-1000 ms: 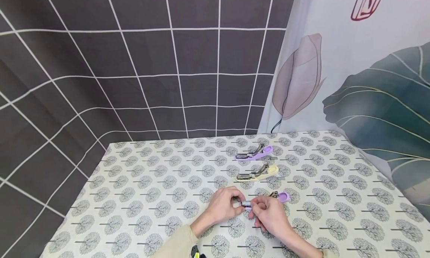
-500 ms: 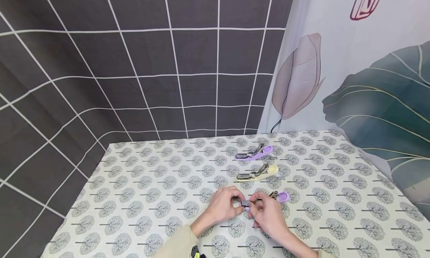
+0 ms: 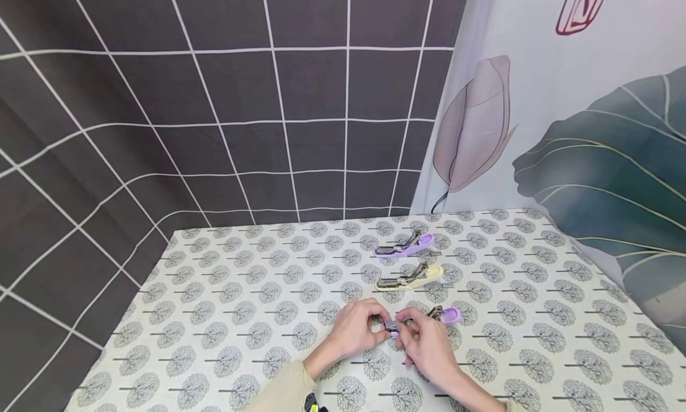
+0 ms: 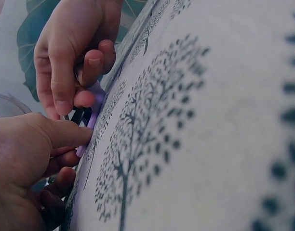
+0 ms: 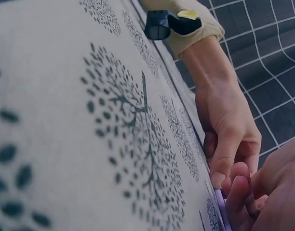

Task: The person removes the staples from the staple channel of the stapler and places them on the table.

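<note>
A purple stapler (image 3: 451, 315) lies folded open on the patterned cloth, its metal parts partly hidden by the hands. My left hand (image 3: 358, 327) grips its front end between thumb and fingers; in the left wrist view the thumb lies along the purple base (image 4: 96, 108). My right hand (image 3: 429, 343) pinches a small grey strip of staples (image 3: 392, 325) over the front of the stapler, right beside the left fingertips. In the right wrist view, my right fingers (image 5: 239, 192) are curled close to the left thumb, with a sliver of purple below.
Behind the hands lie a cream-yellow stapler (image 3: 411, 279) and another purple stapler (image 3: 404, 247), both folded open. A grey staple strip (image 3: 445, 285) rests beside the yellow one. A dark gridded curtain (image 3: 311, 144) hangs behind the table.
My right fingers have shifted slightly up, and the grey strip shows more clearly, at a tilt over the stapler. My left hand holds its place.
</note>
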The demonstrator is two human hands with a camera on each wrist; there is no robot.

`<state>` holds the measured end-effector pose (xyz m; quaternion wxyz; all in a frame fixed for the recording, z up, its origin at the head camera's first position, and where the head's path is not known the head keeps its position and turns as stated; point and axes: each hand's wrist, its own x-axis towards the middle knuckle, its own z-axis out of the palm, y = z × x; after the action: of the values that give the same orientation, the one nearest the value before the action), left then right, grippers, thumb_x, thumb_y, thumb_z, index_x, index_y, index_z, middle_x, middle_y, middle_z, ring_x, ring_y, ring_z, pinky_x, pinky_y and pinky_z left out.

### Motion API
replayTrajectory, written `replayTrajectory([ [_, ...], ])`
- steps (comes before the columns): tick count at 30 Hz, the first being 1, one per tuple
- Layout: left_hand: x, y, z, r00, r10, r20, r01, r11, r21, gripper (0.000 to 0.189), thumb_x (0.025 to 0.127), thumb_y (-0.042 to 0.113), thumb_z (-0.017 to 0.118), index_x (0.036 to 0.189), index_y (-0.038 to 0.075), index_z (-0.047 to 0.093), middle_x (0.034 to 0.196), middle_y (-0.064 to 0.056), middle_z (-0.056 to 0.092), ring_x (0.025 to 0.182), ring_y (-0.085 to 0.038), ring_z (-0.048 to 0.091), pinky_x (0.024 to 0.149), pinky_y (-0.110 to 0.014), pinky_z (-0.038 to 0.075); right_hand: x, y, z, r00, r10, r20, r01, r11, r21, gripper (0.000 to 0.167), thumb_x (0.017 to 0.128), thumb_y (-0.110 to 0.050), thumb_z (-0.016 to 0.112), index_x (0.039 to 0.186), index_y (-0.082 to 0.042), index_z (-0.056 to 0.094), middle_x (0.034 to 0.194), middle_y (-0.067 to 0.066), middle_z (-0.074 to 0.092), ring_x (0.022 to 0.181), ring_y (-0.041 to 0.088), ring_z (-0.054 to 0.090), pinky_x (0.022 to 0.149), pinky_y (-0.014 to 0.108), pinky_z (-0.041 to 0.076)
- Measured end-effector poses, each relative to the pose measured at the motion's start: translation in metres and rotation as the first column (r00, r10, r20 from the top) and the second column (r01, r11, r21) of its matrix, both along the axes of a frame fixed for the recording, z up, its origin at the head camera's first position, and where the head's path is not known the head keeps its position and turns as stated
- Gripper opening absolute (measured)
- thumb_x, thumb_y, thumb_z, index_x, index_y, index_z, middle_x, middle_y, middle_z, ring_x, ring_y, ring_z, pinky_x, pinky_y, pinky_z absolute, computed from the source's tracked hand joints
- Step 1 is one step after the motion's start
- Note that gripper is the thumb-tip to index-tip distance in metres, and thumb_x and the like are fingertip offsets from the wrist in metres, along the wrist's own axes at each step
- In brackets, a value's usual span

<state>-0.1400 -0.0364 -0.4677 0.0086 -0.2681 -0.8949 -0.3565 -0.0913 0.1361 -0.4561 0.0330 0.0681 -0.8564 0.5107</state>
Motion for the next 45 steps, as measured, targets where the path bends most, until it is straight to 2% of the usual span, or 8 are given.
replayTrajectory([
  [8, 0.001, 0.000, 0.000, 1.000, 0.000, 0.000, 0.000, 1.000, 0.007, 0.022, 0.071, 0.014, 0.086, 0.090, 0.020, 0.075, 0.087, 0.018, 0.065, 0.059, 0.005, 0.044, 0.062, -0.017, 0.038, 0.002, 0.004, 0.004, 0.999, -0.009, 0.046, 0.011, 0.999, -0.034, 0.018, 0.091, 0.010, 0.061, 0.106, 0.002, 0.063, 0.063, -0.001, 0.063, 0.035, 0.010, 0.050, 0.033, 0.026, 0.043],
  [14, 0.000, 0.000, -0.001, 1.000, 0.002, 0.006, -0.002, 1.000, 0.015, 0.023, 0.071, 0.014, 0.086, 0.089, 0.021, 0.075, 0.087, 0.018, 0.065, 0.059, 0.005, 0.044, 0.061, -0.017, 0.038, 0.005, 0.008, 0.012, 0.997, -0.004, 0.080, 0.010, 0.998, -0.066, 0.018, 0.093, 0.009, 0.059, 0.108, 0.000, 0.063, 0.066, 0.003, 0.064, 0.037, 0.012, 0.051, 0.033, 0.028, 0.044],
  [25, 0.000, 0.000, 0.001, 1.000, -0.002, 0.013, 0.002, 1.000, 0.011, 0.022, 0.071, 0.014, 0.086, 0.089, 0.021, 0.075, 0.089, 0.018, 0.065, 0.059, 0.005, 0.044, 0.058, -0.017, 0.038, 0.010, 0.018, 0.030, 0.999, -0.005, 0.049, 0.010, 0.994, -0.110, 0.017, 0.094, 0.008, 0.059, 0.110, 0.001, 0.062, 0.069, 0.007, 0.066, 0.037, 0.012, 0.051, 0.032, 0.028, 0.043],
  [38, 0.001, 0.000, 0.001, 1.000, -0.004, 0.024, 0.004, 1.000, 0.001, 0.022, 0.071, 0.014, 0.085, 0.089, 0.020, 0.075, 0.088, 0.019, 0.064, 0.058, 0.005, 0.043, 0.057, -0.017, 0.038, 0.008, 0.035, 0.041, 0.995, -0.033, 0.095, 0.051, 0.982, -0.185, 0.018, 0.098, 0.003, 0.056, 0.115, 0.000, 0.061, 0.071, 0.011, 0.064, 0.039, 0.023, 0.052, 0.035, 0.029, 0.044],
  [45, 0.002, 0.000, 0.001, 0.999, -0.006, 0.036, 0.006, 1.000, -0.003, 0.022, 0.072, 0.014, 0.086, 0.090, 0.019, 0.075, 0.088, 0.018, 0.064, 0.058, 0.005, 0.043, 0.058, -0.017, 0.038, 0.007, 0.046, 0.045, 0.998, -0.066, 0.022, 0.069, 0.985, -0.156, 0.019, 0.096, 0.004, 0.058, 0.114, -0.001, 0.062, 0.070, 0.009, 0.065, 0.038, 0.022, 0.052, 0.034, 0.030, 0.044],
])
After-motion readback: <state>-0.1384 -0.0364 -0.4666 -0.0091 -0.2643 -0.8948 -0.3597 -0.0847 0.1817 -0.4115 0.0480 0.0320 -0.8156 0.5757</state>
